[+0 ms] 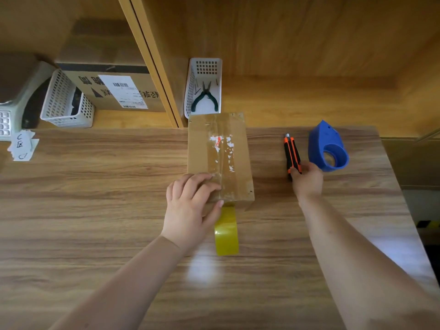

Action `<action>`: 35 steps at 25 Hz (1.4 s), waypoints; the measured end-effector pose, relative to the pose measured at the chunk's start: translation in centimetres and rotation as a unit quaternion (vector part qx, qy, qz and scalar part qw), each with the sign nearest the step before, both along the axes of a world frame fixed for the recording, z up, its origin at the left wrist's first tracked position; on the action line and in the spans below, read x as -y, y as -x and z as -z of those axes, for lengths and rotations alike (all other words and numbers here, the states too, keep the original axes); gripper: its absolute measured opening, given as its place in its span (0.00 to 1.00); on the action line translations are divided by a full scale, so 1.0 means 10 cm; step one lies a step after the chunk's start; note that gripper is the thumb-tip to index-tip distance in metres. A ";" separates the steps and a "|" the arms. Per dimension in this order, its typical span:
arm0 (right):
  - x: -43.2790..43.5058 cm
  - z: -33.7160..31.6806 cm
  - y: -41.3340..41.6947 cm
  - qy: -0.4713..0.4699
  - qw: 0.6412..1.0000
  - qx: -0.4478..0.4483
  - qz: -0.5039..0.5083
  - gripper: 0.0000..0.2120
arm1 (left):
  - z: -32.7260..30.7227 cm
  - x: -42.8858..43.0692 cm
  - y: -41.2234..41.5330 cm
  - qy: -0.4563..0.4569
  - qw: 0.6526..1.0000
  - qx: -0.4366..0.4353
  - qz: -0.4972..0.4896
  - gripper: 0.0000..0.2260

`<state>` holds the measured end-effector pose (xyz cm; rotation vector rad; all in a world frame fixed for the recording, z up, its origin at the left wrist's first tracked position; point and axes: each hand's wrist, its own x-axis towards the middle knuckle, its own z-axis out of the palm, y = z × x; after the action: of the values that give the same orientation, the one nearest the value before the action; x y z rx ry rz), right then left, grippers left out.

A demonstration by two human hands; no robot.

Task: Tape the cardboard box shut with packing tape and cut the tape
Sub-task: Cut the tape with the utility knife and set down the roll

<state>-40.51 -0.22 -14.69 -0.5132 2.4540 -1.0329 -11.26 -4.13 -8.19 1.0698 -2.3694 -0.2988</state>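
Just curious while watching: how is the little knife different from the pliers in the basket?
The knife is orange and black, while the pliers have dark green handles. The knife lies on the table with the right hand at its near end; the pliers sit untouched in a white basket. The knife is one straight bar; the pliers' handles are spread apart. Both lie pointing away from the person.

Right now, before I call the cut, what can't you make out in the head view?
- Utility knife: blade too small to tell if extended; right hand covers its near end.
- Tape roll: left hand hides where the tape leaves the cardboard box.
- Blue dispenser: its contents are blurred.
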 end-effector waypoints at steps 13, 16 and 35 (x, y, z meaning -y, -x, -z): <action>0.17 0.15 0.02 -0.055 0.977 0.190 0.084 0.17 | 0.02 -0.08 -0.04 -0.070 0.997 0.010 -0.009 0.17; 0.06 -0.15 -0.16 0.166 0.868 0.432 0.180 0.06 | -0.04 -0.11 -0.15 -0.102 0.995 -0.010 0.021 0.19; -1.01 -1.10 -0.85 0.226 0.877 0.408 -0.119 0.09 | -0.10 -0.78 -0.04 -0.506 0.842 -0.114 -0.151 0.20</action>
<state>-32.06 9.85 -3.66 -0.3878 1.3770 -1.3638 -10.85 3.71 -7.22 1.6886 -1.7142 -1.5668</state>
